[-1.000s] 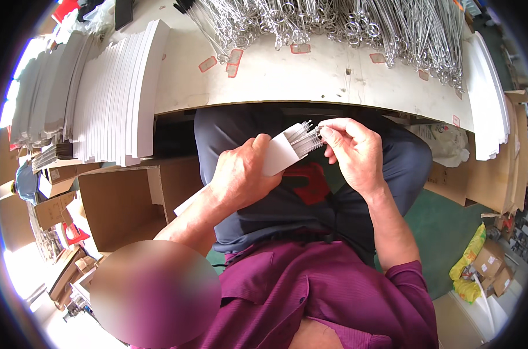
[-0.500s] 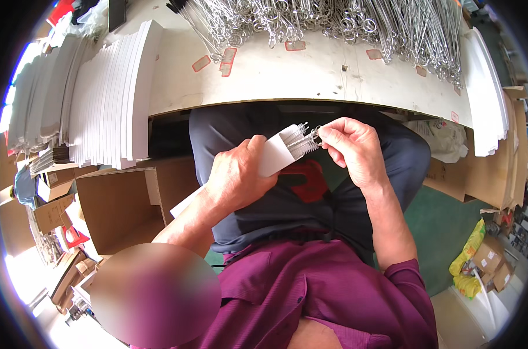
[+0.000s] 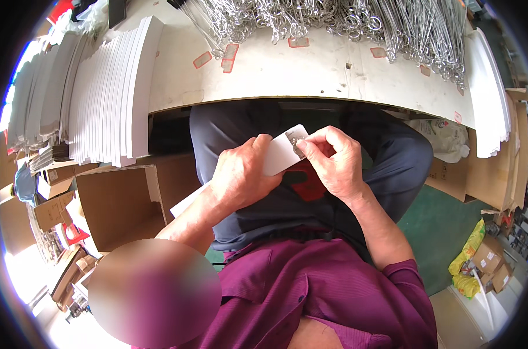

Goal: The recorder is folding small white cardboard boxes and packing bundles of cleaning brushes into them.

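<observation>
My left hand (image 3: 243,173) is wrapped round a long, narrow white box (image 3: 279,158), which I hold tilted above my lap. The box's far end slants up to the right and is open. Wire brushes (image 3: 297,146) sit inside it, with only their metal ring ends showing at the mouth. The thumb and fingers of my right hand (image 3: 335,161) pinch at those rings, right against the opening. How many brushes are inside is hidden.
Many ring-ended wire brushes (image 3: 310,16) lie along the far side of the table (image 3: 264,78). White flat boxes (image 3: 110,99) stand in a row at its left, more white boxes (image 3: 489,96) at its right. An open cardboard carton (image 3: 120,203) is left of my legs.
My right hand has moved left and slightly down toward the box. The brushes, whose bristles stuck out before, have slid in so that mainly their rings show. My left hand stays put.
</observation>
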